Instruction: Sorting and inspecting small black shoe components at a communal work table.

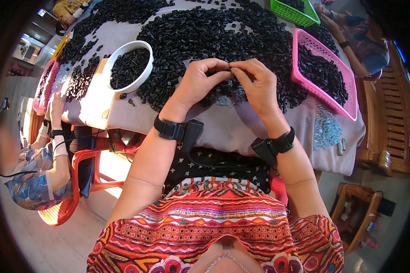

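Observation:
My left hand (pixel 199 83) and my right hand (pixel 260 85) meet fingertip to fingertip over the near part of the table. Both are closed in a pinch, and whatever sits between the fingertips is too small and covered to make out. Beneath and beyond them spreads a big heap of small black plastic parts (pixel 187 41). A little pile of shiny metal springs (pixel 223 100) lies just below my hands, at the heap's near edge.
A white bowl (pixel 108 73) of black pieces stands left. A pink basket (pixel 323 106) of black parts stands right, near more springs (pixel 327 129). A green basket (pixel 300 19) is at the back. Co-workers sit around the table, one on a red chair (pixel 77 182).

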Action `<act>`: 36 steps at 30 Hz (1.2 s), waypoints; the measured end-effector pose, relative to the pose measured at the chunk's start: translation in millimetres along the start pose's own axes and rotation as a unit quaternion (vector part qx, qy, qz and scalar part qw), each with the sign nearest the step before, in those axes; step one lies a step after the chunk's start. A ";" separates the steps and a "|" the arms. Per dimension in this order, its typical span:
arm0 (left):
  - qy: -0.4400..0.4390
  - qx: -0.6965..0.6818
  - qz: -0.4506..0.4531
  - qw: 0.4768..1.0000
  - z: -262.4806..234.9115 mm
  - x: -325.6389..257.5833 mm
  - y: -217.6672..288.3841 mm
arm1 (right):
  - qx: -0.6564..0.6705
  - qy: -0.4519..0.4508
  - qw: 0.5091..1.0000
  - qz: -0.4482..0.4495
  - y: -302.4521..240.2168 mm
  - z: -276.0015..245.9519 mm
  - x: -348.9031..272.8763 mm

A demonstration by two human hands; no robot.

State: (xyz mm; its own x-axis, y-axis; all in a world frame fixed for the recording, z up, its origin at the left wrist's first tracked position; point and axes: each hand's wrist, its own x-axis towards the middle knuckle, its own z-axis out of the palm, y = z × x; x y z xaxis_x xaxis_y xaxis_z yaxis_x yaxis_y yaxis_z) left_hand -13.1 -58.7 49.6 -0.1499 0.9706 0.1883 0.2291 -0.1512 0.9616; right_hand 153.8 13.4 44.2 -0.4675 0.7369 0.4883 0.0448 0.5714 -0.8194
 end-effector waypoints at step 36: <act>0.109 -0.082 -0.001 0.991 -6.1 9.0 -19.9 | -0.122 -0.157 0.979 -0.051 -4.0 -11.6 -2.1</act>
State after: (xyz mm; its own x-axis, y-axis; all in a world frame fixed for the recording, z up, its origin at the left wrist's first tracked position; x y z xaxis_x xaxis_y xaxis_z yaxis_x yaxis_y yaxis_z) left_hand -24.9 -48.1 33.3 -0.3574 0.9104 0.2083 0.0720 -0.1955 0.9781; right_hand 164.8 13.7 50.0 -0.7265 0.5467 0.4164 0.1754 0.7334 -0.6568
